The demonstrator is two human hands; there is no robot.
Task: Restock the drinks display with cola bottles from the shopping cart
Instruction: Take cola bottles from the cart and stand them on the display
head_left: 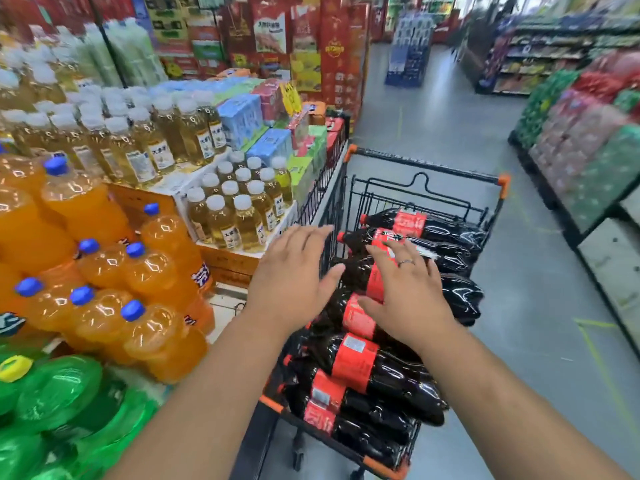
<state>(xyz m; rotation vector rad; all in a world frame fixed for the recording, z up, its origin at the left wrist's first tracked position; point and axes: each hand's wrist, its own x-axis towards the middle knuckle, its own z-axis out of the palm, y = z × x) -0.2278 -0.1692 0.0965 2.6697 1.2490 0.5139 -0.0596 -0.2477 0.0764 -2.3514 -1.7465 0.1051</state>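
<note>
Heaped on their sides in the shopping cart (429, 164) at lower centre of the frame: cola bottles (377, 372), glossy dark plastic, bulging at the shoulders, banded with red labels, red caps toward the left. Cart of thin black wire mesh with orange plastic corners, drawn up just beside the drinks display (228, 261).

Above the pile, left hand (294, 275) and right hand (408, 292), both with fingers (384, 254) straight and spread, grasping nothing. Contact between right palm and label not discernible through the blur. Thin silver ring (406, 262) on one right finger.

At lower left, rounded green bottles (59, 393), one with a yellow cap. Above them, dimpled orange soda bottles (104, 265) with blue caps, shiny and translucent. Further up the left side, slim pale-amber tea bottles (152, 140) with white caps, standing in cardboard trays. Red cartons (332, 46) stacked at upper centre.

Smooth grey floor (519, 306) with faint yellow lines down the right side. Packed shelves (588, 150), blurred, at upper right.
</note>
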